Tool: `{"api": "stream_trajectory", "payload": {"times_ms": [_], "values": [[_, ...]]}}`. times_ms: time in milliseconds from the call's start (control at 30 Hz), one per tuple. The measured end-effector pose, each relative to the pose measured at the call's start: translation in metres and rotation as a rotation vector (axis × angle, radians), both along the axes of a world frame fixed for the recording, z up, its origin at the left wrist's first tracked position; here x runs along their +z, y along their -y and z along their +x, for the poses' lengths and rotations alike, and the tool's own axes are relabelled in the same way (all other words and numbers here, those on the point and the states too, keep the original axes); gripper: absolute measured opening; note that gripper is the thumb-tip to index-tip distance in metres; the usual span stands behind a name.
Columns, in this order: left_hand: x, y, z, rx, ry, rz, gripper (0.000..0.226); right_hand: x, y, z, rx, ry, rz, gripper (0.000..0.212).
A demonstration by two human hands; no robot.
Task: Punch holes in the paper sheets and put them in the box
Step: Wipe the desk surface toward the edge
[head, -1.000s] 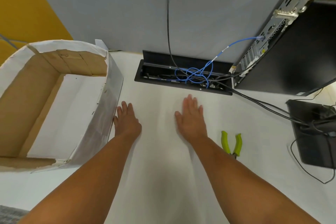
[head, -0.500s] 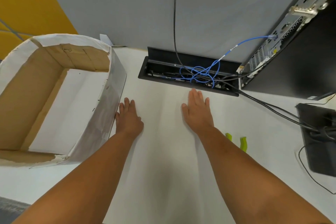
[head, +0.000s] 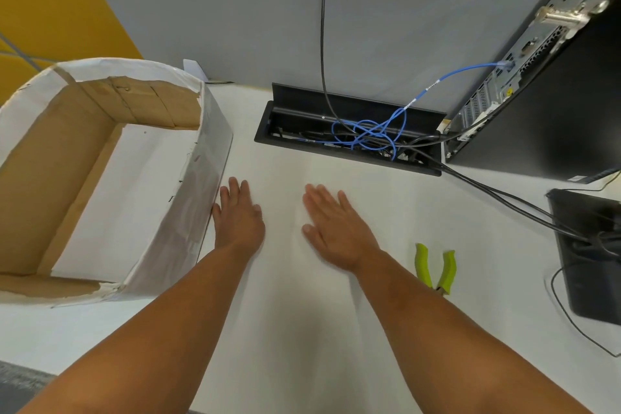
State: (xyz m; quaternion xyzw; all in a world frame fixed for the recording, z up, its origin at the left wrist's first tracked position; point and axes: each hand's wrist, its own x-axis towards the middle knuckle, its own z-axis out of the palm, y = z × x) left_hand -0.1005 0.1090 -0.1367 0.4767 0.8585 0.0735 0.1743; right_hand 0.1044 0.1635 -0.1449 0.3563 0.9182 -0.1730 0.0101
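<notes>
An open cardboard box (head: 188, 228) wrapped in white paper stands on the left of the white desk, with a white sheet lying flat on its bottom. My left hand (head: 237, 217) lies flat on the desk, palm down, right beside the box's right wall. My right hand (head: 336, 228) is flat and empty too, fingers pointing up and to the left, slightly blurred. A green-handled plier-like hand tool (head: 435, 269) lies on the desk just right of my right forearm. No loose paper sheets show outside the box.
A black cable tray (head: 289, 118) with tangled blue and black cables is sunk into the desk behind my hands. A black computer tower (head: 554, 84) stands at the back right, a black device (head: 591, 279) with cables at the right edge. A grey partition closes the back.
My right hand has pulled back from near the cable tray and turned leftward. The green tool, partly hidden by my forearm half a second ago, shows more. My left hand stays by the box.
</notes>
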Motion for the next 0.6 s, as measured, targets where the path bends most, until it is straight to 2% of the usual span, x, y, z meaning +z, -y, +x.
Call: {"api": "stream_trajectory", "payload": {"times_ms": [100, 233, 300, 433, 600], "values": [[-0.007, 0.003, 0.004, -0.003, -0.015, 0.049, 0.058, 0.0, 0.005, 0.006, 0.033, -0.128, -0.074, 0.062], [-0.009, -0.009, 0.001, -0.024, -0.03, 0.079, 0.064, -0.003, 0.007, 0.02, -0.322, -0.324, -0.14, 0.059], [-0.009, -0.02, -0.002, -0.031, -0.032, 0.07, 0.067, -0.002, 0.008, 0.025, -0.389, -0.349, -0.158, 0.059], [-0.009, -0.045, -0.007, -0.051, -0.048, 0.056, 0.069, -0.002, 0.009, 0.029, -0.39, -0.375, -0.161, 0.058], [-0.013, -0.062, -0.006, -0.211, -0.046, 0.085, 0.066, -0.008, 0.008, 0.033, -0.405, -0.37, -0.113, 0.058]]}}
